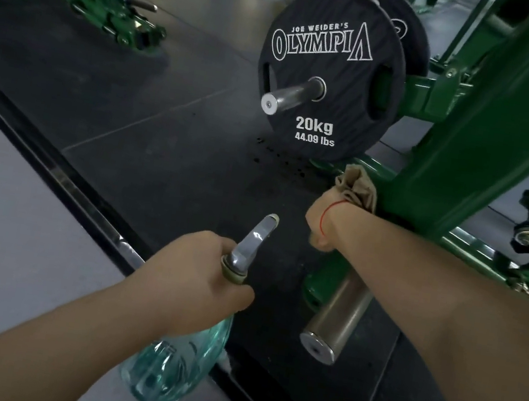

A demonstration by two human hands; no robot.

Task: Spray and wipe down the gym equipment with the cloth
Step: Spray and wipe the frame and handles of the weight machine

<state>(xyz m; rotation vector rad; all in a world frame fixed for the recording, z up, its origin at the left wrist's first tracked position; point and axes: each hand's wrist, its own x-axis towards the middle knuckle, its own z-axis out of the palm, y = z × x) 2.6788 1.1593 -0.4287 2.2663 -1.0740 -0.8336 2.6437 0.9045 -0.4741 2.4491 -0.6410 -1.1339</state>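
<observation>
A tan cloth [356,189] is bunched against the foot of a green post [465,145], gripped in the right hand [324,220]. The post rises up and rightward from it. Nearer the viewer, the left hand [207,271] clasps a spray bottle [182,360] aimed toward the weight plate [332,72].

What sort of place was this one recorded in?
A gym, most likely its weights area. A black 20kg Olympia weight plate sits on a steel sleeve fixed to a green machine frame, and the floor is laid with black rubber tiles.
</observation>
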